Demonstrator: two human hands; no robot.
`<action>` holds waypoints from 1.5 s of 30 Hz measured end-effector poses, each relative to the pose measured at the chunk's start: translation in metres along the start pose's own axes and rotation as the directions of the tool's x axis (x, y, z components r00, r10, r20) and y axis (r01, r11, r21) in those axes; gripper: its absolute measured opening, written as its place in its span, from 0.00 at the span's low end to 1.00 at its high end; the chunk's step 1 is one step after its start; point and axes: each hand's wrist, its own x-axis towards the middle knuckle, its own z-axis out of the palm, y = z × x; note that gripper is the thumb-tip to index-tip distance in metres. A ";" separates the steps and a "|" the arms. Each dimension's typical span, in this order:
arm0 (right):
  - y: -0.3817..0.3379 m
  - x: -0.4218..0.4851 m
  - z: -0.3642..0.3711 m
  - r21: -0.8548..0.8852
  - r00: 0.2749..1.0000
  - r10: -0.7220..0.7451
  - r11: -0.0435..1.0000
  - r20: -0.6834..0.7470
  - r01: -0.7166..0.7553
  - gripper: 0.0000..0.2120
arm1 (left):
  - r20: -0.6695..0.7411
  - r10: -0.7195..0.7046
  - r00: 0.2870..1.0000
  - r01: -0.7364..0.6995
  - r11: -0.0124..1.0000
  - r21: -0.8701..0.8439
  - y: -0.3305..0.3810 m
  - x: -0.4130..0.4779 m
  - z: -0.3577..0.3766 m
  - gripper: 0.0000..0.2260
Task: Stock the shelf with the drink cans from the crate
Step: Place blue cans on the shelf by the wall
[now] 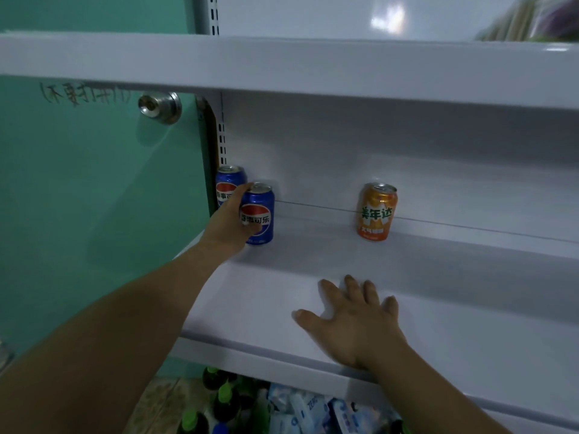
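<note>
Left hand (230, 217) reaches to the left end of the white shelf (454, 277), fingers curled round an upright blue can (260, 214); right hand (354, 321) lies flat on the shelf's front, fingers spread, holding nothing; most of the shelf is bare; an orange can (377, 211) stands well apart to the right; a second blue can (226, 180) sits just behind the gripped one in the back corner; with three cans up, stocking looks barely begun; the crate is out of view, so what remains cannot be told.
</note>
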 end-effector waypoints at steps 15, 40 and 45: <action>-0.004 -0.001 -0.002 0.030 0.999 0.049 0.998 0.013 -0.050 0.42 | -0.169 -0.016 0.986 0.108 0.825 0.554 -0.023 0.058 -0.006 0.38; 0.013 -0.029 -0.020 0.279 0.996 0.047 0.960 -0.071 -0.025 0.35 | 0.219 -0.174 0.960 0.111 0.955 0.274 0.050 -0.052 0.011 0.36; 0.065 -0.083 -0.050 0.288 0.963 0.243 0.936 -0.117 -0.202 0.36 | 0.432 -0.043 0.901 -0.084 0.958 0.273 0.121 -0.120 0.041 0.34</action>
